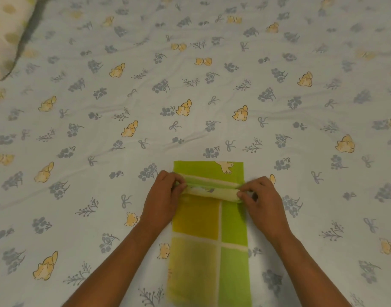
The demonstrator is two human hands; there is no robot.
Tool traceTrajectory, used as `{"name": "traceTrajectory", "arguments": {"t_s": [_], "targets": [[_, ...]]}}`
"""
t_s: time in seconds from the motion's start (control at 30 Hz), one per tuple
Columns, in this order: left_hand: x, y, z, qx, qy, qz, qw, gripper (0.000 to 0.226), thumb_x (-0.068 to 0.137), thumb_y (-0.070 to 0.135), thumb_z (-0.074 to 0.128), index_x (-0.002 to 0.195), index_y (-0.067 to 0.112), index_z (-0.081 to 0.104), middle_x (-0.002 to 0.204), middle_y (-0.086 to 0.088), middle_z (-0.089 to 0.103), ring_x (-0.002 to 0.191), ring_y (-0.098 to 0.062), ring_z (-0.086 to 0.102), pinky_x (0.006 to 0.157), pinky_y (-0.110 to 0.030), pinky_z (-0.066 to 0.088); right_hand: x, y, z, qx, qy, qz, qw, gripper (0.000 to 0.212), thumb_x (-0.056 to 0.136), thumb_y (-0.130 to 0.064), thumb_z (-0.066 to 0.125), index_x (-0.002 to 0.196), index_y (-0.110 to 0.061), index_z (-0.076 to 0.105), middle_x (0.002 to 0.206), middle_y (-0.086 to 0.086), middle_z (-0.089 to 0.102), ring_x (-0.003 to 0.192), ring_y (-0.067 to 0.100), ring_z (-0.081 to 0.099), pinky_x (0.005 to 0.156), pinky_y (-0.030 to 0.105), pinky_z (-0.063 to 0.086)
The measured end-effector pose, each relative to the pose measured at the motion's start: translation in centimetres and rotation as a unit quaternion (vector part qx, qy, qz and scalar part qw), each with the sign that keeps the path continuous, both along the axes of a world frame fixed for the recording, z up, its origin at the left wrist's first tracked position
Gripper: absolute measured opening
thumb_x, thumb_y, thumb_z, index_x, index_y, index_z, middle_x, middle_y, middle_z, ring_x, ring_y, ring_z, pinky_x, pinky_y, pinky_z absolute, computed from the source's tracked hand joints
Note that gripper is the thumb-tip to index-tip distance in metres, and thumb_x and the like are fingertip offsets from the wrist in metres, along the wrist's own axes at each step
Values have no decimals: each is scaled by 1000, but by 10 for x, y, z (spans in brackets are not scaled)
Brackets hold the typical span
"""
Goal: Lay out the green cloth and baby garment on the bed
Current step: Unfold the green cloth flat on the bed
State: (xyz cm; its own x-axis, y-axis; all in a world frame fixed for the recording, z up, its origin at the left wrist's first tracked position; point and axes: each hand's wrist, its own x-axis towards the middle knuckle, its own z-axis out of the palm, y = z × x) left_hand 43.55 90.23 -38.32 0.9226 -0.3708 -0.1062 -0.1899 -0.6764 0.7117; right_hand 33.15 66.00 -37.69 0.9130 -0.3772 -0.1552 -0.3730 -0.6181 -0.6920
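Observation:
A long green and yellow checked cloth lies lengthwise on the bed, folded into a narrow strip that runs from the near edge of the view away from me. Across its upper part sits a rolled or folded ridge of the fabric. My left hand pinches the left end of that ridge. My right hand pinches the right end. Past the ridge, a flat green section with a pale animal print lies on the sheet. I cannot pick out a separate baby garment.
The bed is covered by a pale blue sheet printed with yellow animals, grey flowers and bows, slightly wrinkled. A cream pillow with yellow-green dots lies at the far left corner.

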Motion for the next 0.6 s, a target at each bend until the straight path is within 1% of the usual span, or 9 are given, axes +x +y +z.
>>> {"name": "traceTrajectory", "arguments": {"t_s": [0.07,0.13,0.17,0.23,0.33,0.37,0.43,0.5,0.6], "targets": [[16,-11,10,-12,-1,-5,1000,10,96,18,55,90,25,56,88,10,48,81,0,50,66,-9,37,17,-5,10,28,-22,-24,999,6,90,-18,66,88,-24,64,91,-7,58,75,1,57,66,16,44],[38,-25,19,-25,9,-2,1000,9,97,19,52,90,22,56,88,7,55,76,-5,55,66,-16,42,44,-10,19,81,-18,-51,995,8,94,-19,61,87,-23,61,81,-4,64,59,10,63,56,25,52],[51,-32,21,-32,19,7,999,10,98,19,50,89,20,56,85,4,58,71,-10,57,63,-21,46,60,-12,23,104,-16,-65,992,10,95,-18,59,86,-22,61,77,-1,66,52,12,64,51,26,54],[78,-46,23,-35,36,40,998,12,97,18,50,88,18,57,79,-2,62,59,-13,61,54,-20,47,94,-17,26,133,-22,-95,986,10,95,-15,57,86,-19,61,75,6,69,49,13,66,49,24,55],[110,-62,21,-52,59,93,993,10,96,16,51,89,15,59,82,-5,64,58,-15,60,46,-16,47,135,-22,25,207,-11,-160,965,11,94,-12,54,91,-15,64,84,10,72,61,19,73,71,38,62],[118,-66,19,-65,70,106,990,10,95,16,52,90,14,60,84,-5,64,59,-17,62,47,-18,50,144,-23,23,233,-7,-179,956,12,93,-12,54,94,-15,66,89,9,72,68,22,74,78,43,61],[131,-72,15,-76,67,117,988,9,94,16,54,89,15,62,84,-4,66,64,-22,66,59,-29,56,156,-25,19,244,-4,-193,950,17,89,-15,55,102,-16,68,98,3,69,85,23,71,87,47,57],[140,-77,11,-83,43,118,989,8,91,15,56,88,16,64,85,0,67,71,-21,67,67,-29,53,162,-25,16,220,-3,-186,958,25,88,-21,55,111,-20,66,107,-1,66,96,19,65,89,43,55],[151,-83,4,-94,10,132,987,11,90,13,58,95,18,66,96,4,67,86,-10,60,78,-22,48,166,-24,14,243,-21,-185,952,35,91,-18,53,125,-21,60,125,-1,62,108,11,57,87,26,47]]}}
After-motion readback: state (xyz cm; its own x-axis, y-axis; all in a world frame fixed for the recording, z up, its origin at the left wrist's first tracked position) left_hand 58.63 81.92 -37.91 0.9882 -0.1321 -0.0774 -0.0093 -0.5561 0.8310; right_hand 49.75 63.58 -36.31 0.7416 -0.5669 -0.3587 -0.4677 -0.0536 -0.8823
